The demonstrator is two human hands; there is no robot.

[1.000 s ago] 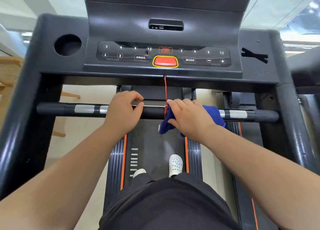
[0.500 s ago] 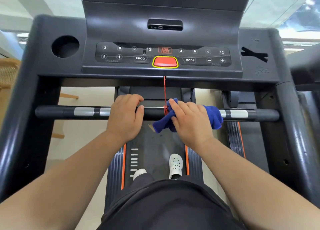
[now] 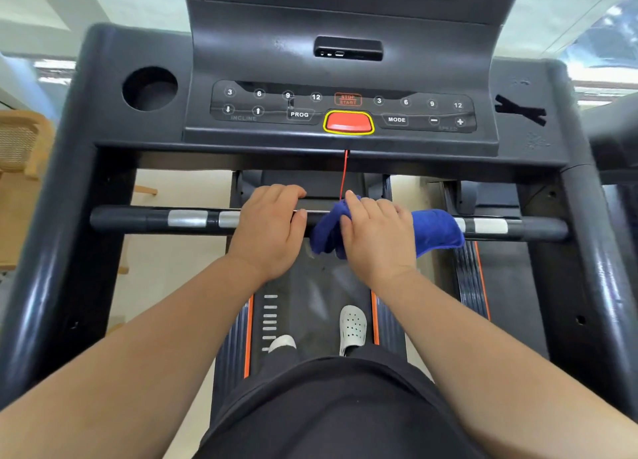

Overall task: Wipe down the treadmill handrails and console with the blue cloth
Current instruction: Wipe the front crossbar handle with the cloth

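Gripping the black horizontal handrail bar just left of its middle, the left hand has its fingers curled over the top of the bar; its grip is closed on the bar alone. Right hand: grip closed over the folded blue terry cloth, fingers bent forward across it, holding it against the same bar. The cloth is draped over the bar just right of centre. One bunched end hangs between the two hands; the other end projects past the right wrist, next to a silver sensor plate. The two hands are near each other but apart. A thin red safety cord runs down from the dark grey treadmill console to the bar, meeting it at the right index fingertip. The console carries an oval red button with a yellow outline, keys labelled PROG and MODE, and a round cup recess. Below the bar, two white perforated shoes stand on the black running belt.
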